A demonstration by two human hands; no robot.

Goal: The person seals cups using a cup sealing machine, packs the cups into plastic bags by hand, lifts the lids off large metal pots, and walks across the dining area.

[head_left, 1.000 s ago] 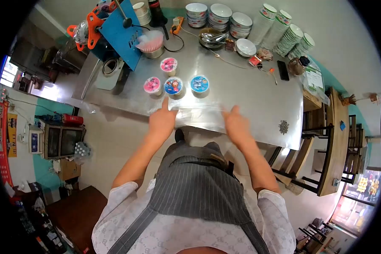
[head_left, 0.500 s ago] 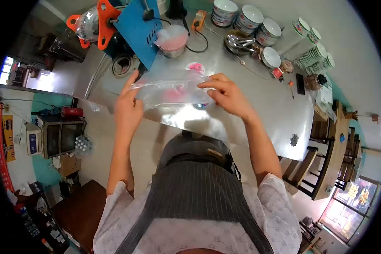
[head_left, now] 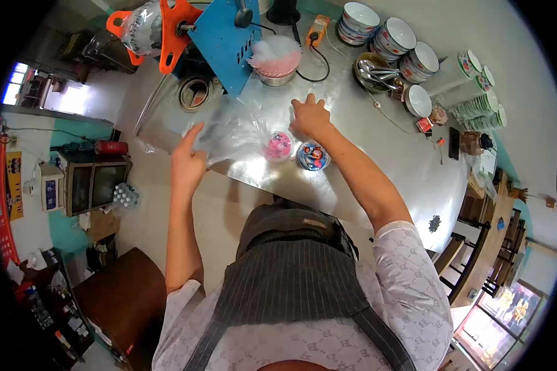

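Note:
A clear plastic bag (head_left: 232, 133) lies crumpled along the front of the metal table. Its near-left edge is pinched in the curled fingers of my left hand (head_left: 189, 164), with the index finger sticking up. My right hand (head_left: 310, 116) is over the table to the right of the bag, fingers spread and nothing visible in them. Just below it are a round pink-patterned item (head_left: 280, 146) and a round blue item with a colourful picture (head_left: 313, 156). The bag's right edge comes close to the pink one.
A pink fluted bowl (head_left: 275, 60) sits behind my right hand. A blue panel (head_left: 229, 46) stands at back left beside a tape roll (head_left: 195, 94). Stacked bowls (head_left: 392, 38) and a basin of spoons (head_left: 372, 71) line the back right; a phone (head_left: 454, 143) lies farther right.
My right hand has let go of the bag and moved up and left over the table. The bag has dropped leftward, uncovering the pink and blue round items. My left hand keeps its hold.

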